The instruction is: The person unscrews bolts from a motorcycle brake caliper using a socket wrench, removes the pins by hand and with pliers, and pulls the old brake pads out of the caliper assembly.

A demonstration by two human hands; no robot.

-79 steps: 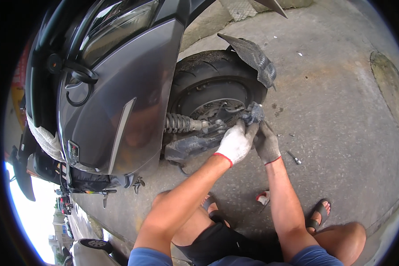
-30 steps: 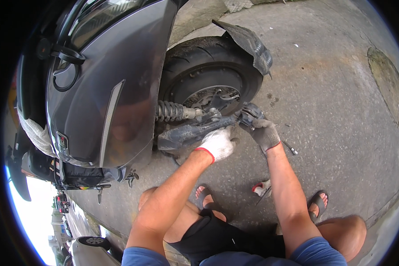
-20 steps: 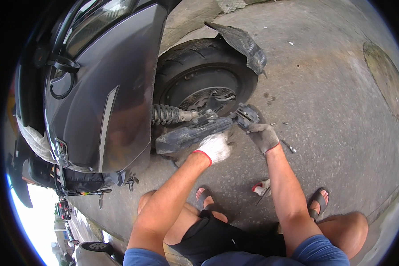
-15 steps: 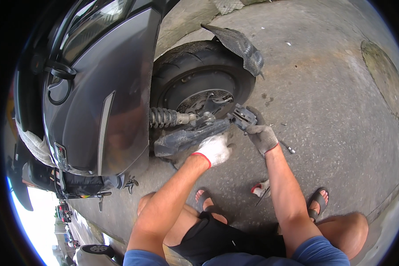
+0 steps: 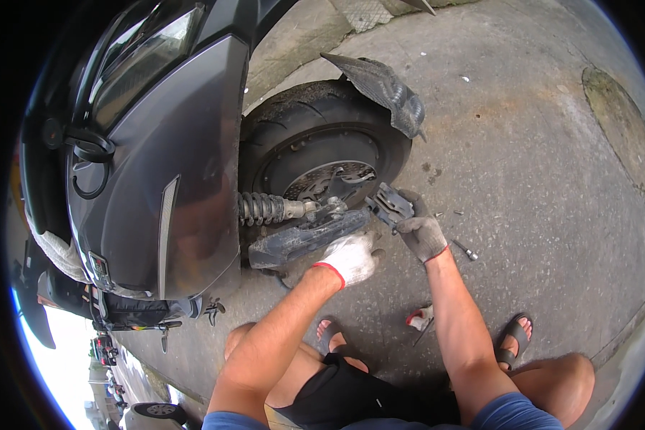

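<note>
My right hand (image 5: 422, 237), in a grey-stained work glove, grips a metal brake caliper (image 5: 391, 206) just off the end of the dark swingarm. My left hand (image 5: 352, 258) wears a white knit glove with a red cuff. It lies close beside the swingarm (image 5: 308, 239), below the caliper, fingers curled in; what they may hold is hidden. Beyond both hands stands the scooter's wheel (image 5: 330, 140) with a perforated brake disc (image 5: 327, 180). A coil-spring shock absorber (image 5: 271, 208) runs from the body toward the hub.
The grey scooter body panel (image 5: 201, 172) fills the left side. A loose splash guard (image 5: 380, 86) juts over the tyre. A socket tool (image 5: 466, 250) and small bolts (image 5: 459, 212) lie on the concrete at right. Another glove (image 5: 420, 317) lies between my sandalled feet.
The scooter panel and swingarm sit slightly lower in the picture. Both hands have shifted slightly downward in it; the right still holds the caliper, its tilt slightly changed.
</note>
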